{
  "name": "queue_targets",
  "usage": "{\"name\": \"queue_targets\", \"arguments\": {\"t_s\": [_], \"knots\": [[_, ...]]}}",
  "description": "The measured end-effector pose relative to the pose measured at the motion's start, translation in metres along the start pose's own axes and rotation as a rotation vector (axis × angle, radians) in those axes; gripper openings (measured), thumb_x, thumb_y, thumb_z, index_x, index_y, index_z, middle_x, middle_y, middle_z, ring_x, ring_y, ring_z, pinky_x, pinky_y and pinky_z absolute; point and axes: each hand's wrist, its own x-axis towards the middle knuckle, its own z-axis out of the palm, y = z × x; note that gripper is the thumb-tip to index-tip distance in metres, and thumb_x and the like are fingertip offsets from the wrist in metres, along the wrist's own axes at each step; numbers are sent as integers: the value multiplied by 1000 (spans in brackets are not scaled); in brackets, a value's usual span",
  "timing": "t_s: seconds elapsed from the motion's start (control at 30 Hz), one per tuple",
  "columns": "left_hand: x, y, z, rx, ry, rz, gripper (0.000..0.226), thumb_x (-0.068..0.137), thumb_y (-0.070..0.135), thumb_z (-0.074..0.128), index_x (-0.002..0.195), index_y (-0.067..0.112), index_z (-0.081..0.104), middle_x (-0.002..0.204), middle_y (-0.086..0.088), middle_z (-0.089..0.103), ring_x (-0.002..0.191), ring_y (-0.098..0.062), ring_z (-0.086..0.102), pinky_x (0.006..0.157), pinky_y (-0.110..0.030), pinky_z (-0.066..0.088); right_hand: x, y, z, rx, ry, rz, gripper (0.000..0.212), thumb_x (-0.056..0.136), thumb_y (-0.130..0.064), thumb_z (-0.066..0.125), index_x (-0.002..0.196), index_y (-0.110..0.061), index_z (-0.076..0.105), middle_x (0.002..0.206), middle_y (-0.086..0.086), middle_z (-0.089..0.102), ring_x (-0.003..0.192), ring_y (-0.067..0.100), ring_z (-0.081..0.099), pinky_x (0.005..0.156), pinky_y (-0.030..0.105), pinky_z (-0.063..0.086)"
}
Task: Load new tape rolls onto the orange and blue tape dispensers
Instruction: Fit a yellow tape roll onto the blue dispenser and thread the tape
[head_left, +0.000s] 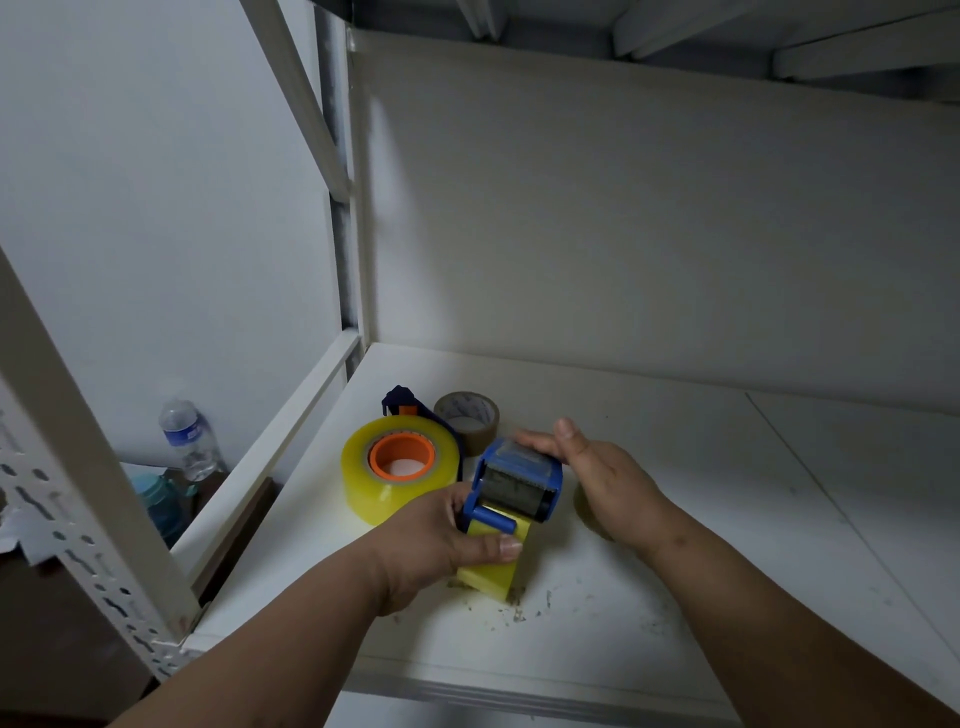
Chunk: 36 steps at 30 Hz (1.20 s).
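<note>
A blue tape dispenser (519, 480) stands on edge on the white shelf (727, 519), with a yellowish tape roll (493, 566) seated in it. My left hand (441, 545) grips that roll, thumb laid across its side. My right hand (597, 473) cups the dispenser's far side, fingertips on its blue top. Behind and to the left lies the orange dispenser (402, 457), its orange hub inside a large clear-yellow tape roll (389, 486) and its dark blue handle (402, 402) pointing away.
A brown tape roll (470, 418) stands behind the dispensers near the shelf's back wall. Left of the shelf, lower down, a plastic water bottle (187, 436) and a teal lid sit beyond a perforated metal upright (78, 545). Grime marks the shelf's front.
</note>
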Motion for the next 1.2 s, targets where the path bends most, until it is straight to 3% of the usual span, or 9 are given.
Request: {"name": "queue_targets", "arguments": {"t_s": [0.2,0.3,0.43,0.6,0.73,0.8,0.93,1.1,1.2], "knots": [[-1,-2,-1,19,-5,-11,31,79,8,79,106,20,70,95,4,71,91,-11,63,83,-26,51,9,-14,8,-39,-65,-47,63,88,-57,18,127,-30,59,117,-28,53,95,-31,42,75,-13,24],[-1,0,-1,31,8,0,40,71,19,83,108,20,71,104,-3,74,100,-16,65,98,-38,49,12,-9,5,-72,-80,17,65,87,-60,17,129,-31,58,121,-19,54,111,-9,46,74,-10,27],[-2,-5,-3,45,8,14,52,64,28,85,111,15,69,112,-16,71,100,-20,64,103,-48,46,10,-6,-2,-6,6,46,61,94,-55,17,133,-27,55,127,-19,50,111,-12,39,72,-12,23],[1,0,0,19,6,-2,43,67,21,83,109,19,71,103,-2,74,101,-18,64,102,-42,47,1,0,11,27,-25,-76,64,87,-63,16,129,-35,56,127,-24,54,117,-17,45,110,12,25],[0,3,1,31,19,-10,40,70,20,82,108,21,71,106,-2,74,103,-19,66,102,-42,48,7,2,-1,-40,42,49,67,89,-63,16,127,-30,60,132,-16,54,117,-4,45,76,-11,24],[-3,2,0,17,19,-9,41,69,19,82,109,21,71,106,-2,74,104,-18,66,101,-41,49,3,-4,-1,16,68,-6,62,90,-61,18,124,-32,60,131,-20,54,116,-10,45,82,-10,23],[-1,2,0,9,7,-8,33,76,11,81,105,22,72,100,2,73,100,-16,64,99,-39,49,-2,-7,15,0,-13,-138,56,91,-57,18,120,-39,61,116,-35,55,115,-21,46,118,30,20],[-1,1,1,8,0,8,34,70,16,82,102,25,74,102,-2,73,100,-19,65,100,-42,49,2,0,3,-18,-16,30,56,97,-56,18,127,-32,59,123,-23,53,114,-10,45,81,-12,25],[-2,-2,-1,3,-8,15,40,71,14,81,109,16,70,103,-7,70,98,-20,64,93,-35,53,4,-3,1,-13,6,28,63,90,-58,18,127,-30,59,124,-18,54,101,-20,44,68,-13,23]]}}
